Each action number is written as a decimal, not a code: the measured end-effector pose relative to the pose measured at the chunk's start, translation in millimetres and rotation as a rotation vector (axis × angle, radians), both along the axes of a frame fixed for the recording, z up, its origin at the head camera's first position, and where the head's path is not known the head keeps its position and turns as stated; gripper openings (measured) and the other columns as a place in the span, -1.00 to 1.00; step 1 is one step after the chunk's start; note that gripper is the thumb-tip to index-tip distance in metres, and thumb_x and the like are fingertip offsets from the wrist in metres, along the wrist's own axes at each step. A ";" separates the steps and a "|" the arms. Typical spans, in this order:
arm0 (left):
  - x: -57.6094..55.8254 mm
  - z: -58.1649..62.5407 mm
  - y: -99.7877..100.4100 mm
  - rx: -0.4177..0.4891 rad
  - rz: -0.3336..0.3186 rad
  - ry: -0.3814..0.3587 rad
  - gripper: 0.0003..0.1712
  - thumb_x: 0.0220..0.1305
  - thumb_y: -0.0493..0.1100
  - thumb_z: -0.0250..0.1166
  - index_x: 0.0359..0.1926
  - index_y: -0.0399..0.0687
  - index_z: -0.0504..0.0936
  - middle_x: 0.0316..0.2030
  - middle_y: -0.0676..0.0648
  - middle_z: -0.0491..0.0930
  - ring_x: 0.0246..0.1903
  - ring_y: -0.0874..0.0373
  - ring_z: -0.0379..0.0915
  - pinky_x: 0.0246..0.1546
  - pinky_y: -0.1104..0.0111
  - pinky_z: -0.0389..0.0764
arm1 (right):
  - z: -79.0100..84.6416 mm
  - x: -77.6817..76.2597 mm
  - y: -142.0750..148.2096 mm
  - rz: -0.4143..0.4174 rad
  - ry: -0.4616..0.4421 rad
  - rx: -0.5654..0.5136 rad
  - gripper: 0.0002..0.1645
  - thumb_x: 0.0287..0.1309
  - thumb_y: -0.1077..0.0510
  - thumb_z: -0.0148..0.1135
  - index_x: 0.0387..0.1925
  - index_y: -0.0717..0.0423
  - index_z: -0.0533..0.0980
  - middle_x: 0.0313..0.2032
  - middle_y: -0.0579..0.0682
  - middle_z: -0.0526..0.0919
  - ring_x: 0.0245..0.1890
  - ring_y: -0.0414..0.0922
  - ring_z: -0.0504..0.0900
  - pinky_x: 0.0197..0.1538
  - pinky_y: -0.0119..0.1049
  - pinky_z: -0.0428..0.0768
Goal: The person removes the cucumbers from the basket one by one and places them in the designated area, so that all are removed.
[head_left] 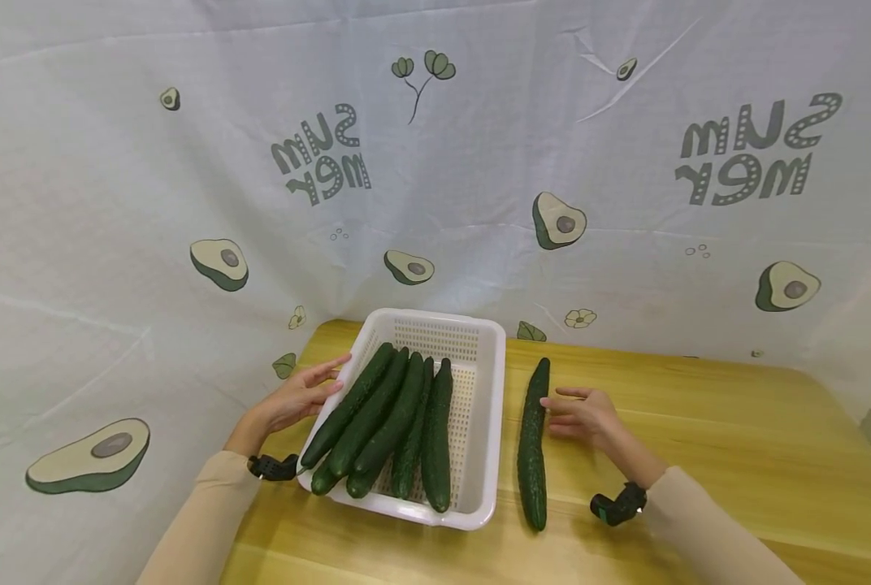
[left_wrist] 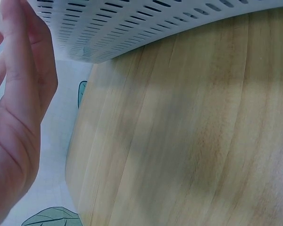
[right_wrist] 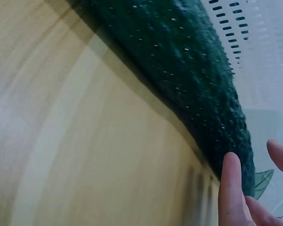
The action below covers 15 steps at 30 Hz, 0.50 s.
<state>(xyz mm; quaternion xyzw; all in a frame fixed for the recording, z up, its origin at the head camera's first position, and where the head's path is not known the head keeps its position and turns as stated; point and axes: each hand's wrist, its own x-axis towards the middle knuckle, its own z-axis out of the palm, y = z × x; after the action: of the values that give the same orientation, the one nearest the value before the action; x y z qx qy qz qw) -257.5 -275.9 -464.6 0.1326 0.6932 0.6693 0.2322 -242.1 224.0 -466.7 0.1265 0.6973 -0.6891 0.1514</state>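
Observation:
A white plastic basket [head_left: 496, 414] stands on the table, its left side slightly raised in the left wrist view. Several dark green cucumbers [head_left: 437, 443] lie lengthwise inside it, heaped toward its left side. My left hand [head_left: 298, 400] is at the basket's left rim with fingers extended against it. To the right of the basket a single cucumber [head_left: 532, 455] lies on the tabletop. Beside its upper half is my right hand [head_left: 585, 416], fingers loosely spread. In the right wrist view one fingertip [right_wrist: 231, 162] overlaps the cucumber's far end; whether it touches I cannot tell.
The wooden table [head_left: 699, 455] runs on to the right of the lone cucumber. A pale cloth [head_left: 472, 154] printed with avocados hangs behind the table and along its left side. Each wrist wears a small black camera [head_left: 618, 504].

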 end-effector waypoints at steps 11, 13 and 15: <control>-1.9 -0.7 0.4 0.003 0.003 -0.001 -0.27 0.54 -0.23 0.09 0.59 0.04 0.01 0.19 -0.21 0.28 -0.11 0.12 0.55 -0.17 0.28 0.69 | 37.3 -7.2 3.5 -0.006 0.056 -0.033 -0.11 0.26 0.20 0.37 0.41 0.51 0.13 -0.37 -0.08 0.70 -0.39 -0.04 0.75 -0.24 -0.19 0.72; -2.6 -0.5 0.2 0.006 0.003 -0.003 -0.27 0.54 -0.24 0.09 0.59 0.03 0.01 0.20 -0.21 0.28 -0.11 0.12 0.55 -0.18 0.28 0.69 | 44.7 -9.2 1.3 0.004 0.078 -0.048 -0.10 0.26 0.20 0.37 0.41 0.52 0.12 -0.38 -0.08 0.70 -0.40 -0.06 0.75 -0.24 -0.18 0.72; -3.1 0.0 0.0 0.010 0.002 -0.006 -0.26 0.53 -0.24 0.09 0.59 0.03 0.00 0.22 -0.22 0.29 -0.11 0.13 0.56 -0.18 0.29 0.69 | 52.5 -11.4 -1.6 0.018 0.093 -0.058 -0.10 0.26 0.21 0.37 0.42 0.51 0.11 -0.38 -0.08 0.71 -0.40 -0.07 0.74 -0.23 -0.18 0.72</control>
<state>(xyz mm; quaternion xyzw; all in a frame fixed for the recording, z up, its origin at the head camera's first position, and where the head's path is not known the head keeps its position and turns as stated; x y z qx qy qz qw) -260.6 -275.8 -464.6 0.1312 0.6892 0.6735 0.2327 -253.4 222.4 -414.3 0.0836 0.6843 -0.7129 0.1285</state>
